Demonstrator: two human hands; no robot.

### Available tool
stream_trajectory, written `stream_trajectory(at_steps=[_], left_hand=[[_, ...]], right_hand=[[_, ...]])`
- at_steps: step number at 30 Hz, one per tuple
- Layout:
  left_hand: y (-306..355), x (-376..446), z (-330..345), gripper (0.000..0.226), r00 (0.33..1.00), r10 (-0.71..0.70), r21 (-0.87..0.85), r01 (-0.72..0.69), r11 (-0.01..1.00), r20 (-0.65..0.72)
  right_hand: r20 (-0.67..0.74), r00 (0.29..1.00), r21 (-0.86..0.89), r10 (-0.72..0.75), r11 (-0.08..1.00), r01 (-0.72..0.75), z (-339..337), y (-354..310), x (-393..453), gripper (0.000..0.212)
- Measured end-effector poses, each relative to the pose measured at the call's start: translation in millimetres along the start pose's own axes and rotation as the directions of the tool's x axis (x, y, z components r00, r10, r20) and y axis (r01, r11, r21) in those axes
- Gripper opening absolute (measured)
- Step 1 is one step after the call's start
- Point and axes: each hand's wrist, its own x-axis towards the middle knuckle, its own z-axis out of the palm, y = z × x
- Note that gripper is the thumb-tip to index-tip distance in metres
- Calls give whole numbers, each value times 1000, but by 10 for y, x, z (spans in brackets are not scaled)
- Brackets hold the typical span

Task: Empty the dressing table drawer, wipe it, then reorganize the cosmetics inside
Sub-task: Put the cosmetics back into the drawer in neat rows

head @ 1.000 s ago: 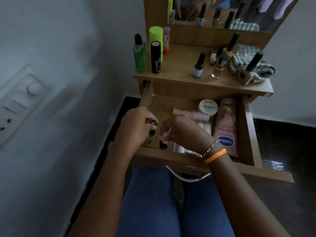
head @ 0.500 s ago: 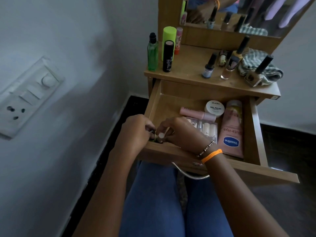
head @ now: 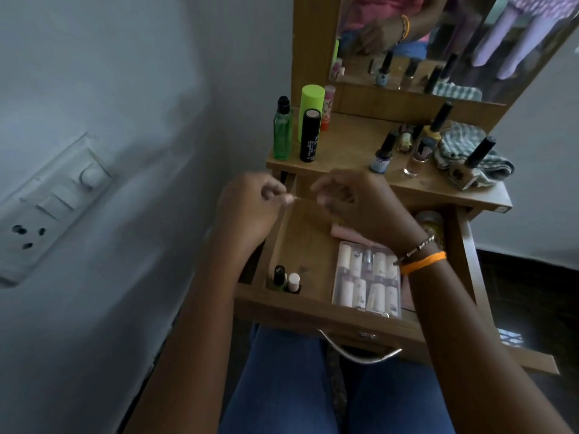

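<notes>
Both hands up out of drawer (head: 300,242) since 0.5 s ago, now over its back-left corner. Left hand (head: 247,208) curled, blurred, maybe pinching sth small; right hand (head: 351,198) grip can't tell. Two small bottles (head: 286,278) left standing in front-left corner, vial pack (head: 366,280) mid-drawer. Reorganizing phase, prob.

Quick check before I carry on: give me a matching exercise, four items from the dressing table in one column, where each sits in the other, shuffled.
Items:
1. green bottle
2. striped cloth
3. clear case of small tubes
4. two small bottles

Places:
A. drawer, front left corner
B. tabletop, left end
C. drawer, right of middle, lying flat
D. tabletop, right end

Pairs: 1-B, 2-D, 3-C, 4-A
</notes>
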Motion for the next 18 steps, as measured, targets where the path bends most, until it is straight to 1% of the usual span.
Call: stream_trajectory(at_steps=[2, 3, 5, 7, 9, 11, 15, 16, 18], left_hand=[[142, 142, -29, 11, 995, 39, -51, -44, 998, -96], [215, 197, -25, 11, 992, 60, -47, -66, 997, -108], [362, 290, 38, 10, 988, 118, -50, -124, 991, -95], [511, 338, 160, 8, 983, 174, -89, -179, 980, -60], [658, 363, 329, 7, 975, 222, -77, -222, 972, -7], [790, 402, 506, 8, 966, 260, -58, -259, 964, 12], [1038, 529, 817, 18, 959, 282, -32, -282, 959, -4], [1097, 552, 877, 20, 954, 298, -15, -299, 954, -13], [1207, 589, 984, 24, 933, 358, 60, -355, 933, -45]], right_hand=[[-118, 993, 24, 8, 1000, -5, -113, -8, 139, 12], [-166, 986, 10, 13, 1000, -11, -166, -5, 193, 10], [-256, 966, -62, 22, 997, -39, -274, 45, 270, 9], [-352, 935, -140, 38, 986, -93, -395, 143, 290, 10], [-458, 888, -189, 47, 971, -149, -552, 257, 264, 13], [-538, 841, -213, 53, 957, -197, -732, 384, 218, 18], [-611, 786, -235, 95, 926, -294, -1099, 645, 209, 33], [-614, 784, -255, 96, 915, -312, -1176, 708, 246, 38], [-569, 819, -328, 74, 893, -309, -1304, 778, 343, 45]])
